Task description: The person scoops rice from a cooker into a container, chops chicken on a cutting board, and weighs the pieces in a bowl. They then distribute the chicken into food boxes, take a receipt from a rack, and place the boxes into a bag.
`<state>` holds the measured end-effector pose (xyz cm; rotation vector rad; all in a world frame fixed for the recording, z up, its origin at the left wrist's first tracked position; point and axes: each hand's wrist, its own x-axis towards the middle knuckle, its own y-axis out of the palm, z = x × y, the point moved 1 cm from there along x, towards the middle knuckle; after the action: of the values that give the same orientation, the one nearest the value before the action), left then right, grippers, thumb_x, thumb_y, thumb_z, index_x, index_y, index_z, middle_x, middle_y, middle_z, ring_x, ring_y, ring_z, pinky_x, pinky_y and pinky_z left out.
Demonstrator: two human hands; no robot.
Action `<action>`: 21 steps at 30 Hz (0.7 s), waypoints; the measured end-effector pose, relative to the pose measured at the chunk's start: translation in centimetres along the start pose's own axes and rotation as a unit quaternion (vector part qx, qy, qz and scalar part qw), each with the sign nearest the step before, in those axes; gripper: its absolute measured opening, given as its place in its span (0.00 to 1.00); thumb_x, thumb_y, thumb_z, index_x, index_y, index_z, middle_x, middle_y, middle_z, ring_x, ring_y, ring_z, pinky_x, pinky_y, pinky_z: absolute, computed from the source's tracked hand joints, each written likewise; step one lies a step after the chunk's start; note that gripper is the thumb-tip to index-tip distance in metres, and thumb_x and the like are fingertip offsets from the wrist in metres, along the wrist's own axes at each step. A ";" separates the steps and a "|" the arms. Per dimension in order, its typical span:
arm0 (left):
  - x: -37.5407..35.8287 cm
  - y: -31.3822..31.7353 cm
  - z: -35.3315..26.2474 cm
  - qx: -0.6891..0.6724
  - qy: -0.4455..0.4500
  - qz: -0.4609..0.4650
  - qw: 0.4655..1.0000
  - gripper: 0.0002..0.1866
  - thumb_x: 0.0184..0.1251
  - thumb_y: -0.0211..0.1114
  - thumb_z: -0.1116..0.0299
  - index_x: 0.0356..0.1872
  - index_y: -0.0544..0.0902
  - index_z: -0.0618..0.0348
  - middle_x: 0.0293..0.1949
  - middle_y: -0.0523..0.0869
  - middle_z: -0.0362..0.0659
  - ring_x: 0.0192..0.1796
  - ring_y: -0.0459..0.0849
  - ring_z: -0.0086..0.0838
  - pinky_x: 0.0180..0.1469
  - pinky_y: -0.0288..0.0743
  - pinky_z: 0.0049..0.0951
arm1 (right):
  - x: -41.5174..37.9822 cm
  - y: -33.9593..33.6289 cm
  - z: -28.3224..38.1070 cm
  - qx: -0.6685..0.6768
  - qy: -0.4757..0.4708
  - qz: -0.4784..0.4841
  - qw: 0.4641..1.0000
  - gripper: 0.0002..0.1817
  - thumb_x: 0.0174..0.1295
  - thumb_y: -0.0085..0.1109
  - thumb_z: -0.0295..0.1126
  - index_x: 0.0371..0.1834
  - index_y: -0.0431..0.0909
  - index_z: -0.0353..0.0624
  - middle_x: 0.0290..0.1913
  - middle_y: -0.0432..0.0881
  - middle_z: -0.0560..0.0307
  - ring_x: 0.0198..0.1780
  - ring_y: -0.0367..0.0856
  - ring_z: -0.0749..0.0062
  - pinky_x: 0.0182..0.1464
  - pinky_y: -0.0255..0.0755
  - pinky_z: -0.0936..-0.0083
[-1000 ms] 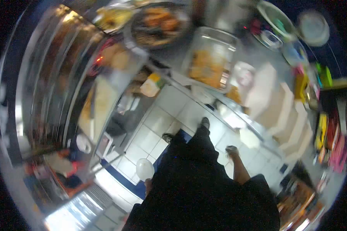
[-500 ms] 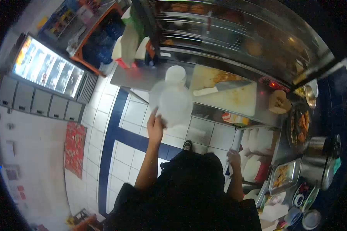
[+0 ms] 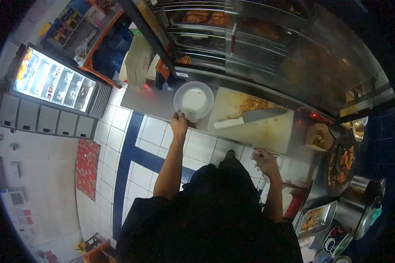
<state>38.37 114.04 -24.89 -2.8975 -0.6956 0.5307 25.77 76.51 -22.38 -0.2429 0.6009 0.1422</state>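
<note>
My left hand (image 3: 179,124) is closed on the near rim of a round translucent plastic bowl (image 3: 210,101) at the counter's left part. A white round shape shows in the middle of the bowl. To its right lies a cutting board (image 3: 267,133) with chopped brown food (image 3: 252,104) and a large knife (image 3: 261,115), its white handle pointing left. My right hand (image 3: 267,163) hangs just in front of the board's near right corner, fingers loosely bent and apart, with nothing plain to see in them.
A steel counter (image 3: 140,100) runs under a glass display cabinet (image 3: 259,48) holding food trays. To the right are a carton of food (image 3: 319,137), a dark round pan (image 3: 339,168), a steel tray of food (image 3: 314,219) and a large pot (image 3: 360,193). A lit fridge (image 3: 55,79) stands left.
My left hand has moved the translucent bowl forward over the counter, where the white round thing stood. My right hand has risen towards the board, its fingers loosening. The view has shifted slightly.
</note>
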 end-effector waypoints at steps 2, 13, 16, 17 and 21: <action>1.7 0.0 1.6 -0.003 0.057 -0.020 0.998 0.17 0.69 0.52 0.63 0.45 0.76 0.71 0.25 0.82 0.47 0.23 0.80 0.27 0.26 0.73 0.26 | 0.1 -1.0 1.9 -0.060 -0.006 0.015 0.998 0.24 0.63 0.59 0.40 0.58 0.70 0.41 0.34 0.80 0.58 0.24 0.74 0.80 0.24 0.70 0.80; -0.2 -3.2 3.6 0.083 0.097 -0.073 0.989 0.17 0.70 0.54 0.58 0.46 0.76 0.64 0.27 0.82 0.50 0.21 0.79 0.28 0.23 0.68 0.25 | 0.5 4.1 7.2 -0.117 -0.072 -0.016 0.990 0.24 0.65 0.55 0.47 0.55 0.73 0.39 0.38 0.81 0.53 0.33 0.78 0.73 0.40 0.73 0.76; -2.3 -3.8 0.3 0.269 0.158 -0.041 0.949 0.14 0.69 0.56 0.63 0.45 0.76 0.64 0.21 0.81 0.48 0.24 0.81 0.33 0.29 0.73 0.29 | -0.1 6.5 9.2 -0.112 -0.111 0.052 0.986 0.21 0.67 0.52 0.46 0.52 0.75 0.40 0.42 0.82 0.51 0.37 0.80 0.64 0.42 0.75 0.71; -2.8 -4.3 -1.2 0.246 0.142 -0.032 0.958 0.14 0.69 0.55 0.64 0.47 0.75 0.64 0.20 0.80 0.46 0.24 0.81 0.32 0.30 0.73 0.28 | 0.0 7.1 10.3 -0.037 -0.063 0.092 0.993 0.19 0.66 0.52 0.43 0.50 0.75 0.40 0.43 0.82 0.49 0.39 0.80 0.60 0.44 0.74 0.69; -2.8 -2.7 -9.0 0.094 0.283 0.039 0.954 0.19 0.66 0.57 0.72 0.57 0.70 0.63 0.27 0.81 0.44 0.29 0.81 0.25 0.30 0.74 0.25 | 1.6 10.3 13.7 -0.345 -0.183 -0.005 0.921 0.13 0.64 0.54 0.35 0.48 0.76 0.41 0.44 0.82 0.47 0.44 0.80 0.54 0.49 0.73 0.66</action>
<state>38.17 114.94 -15.09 -2.6929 -0.4171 -0.2226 32.39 90.17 -14.30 -0.8843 0.1542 0.3807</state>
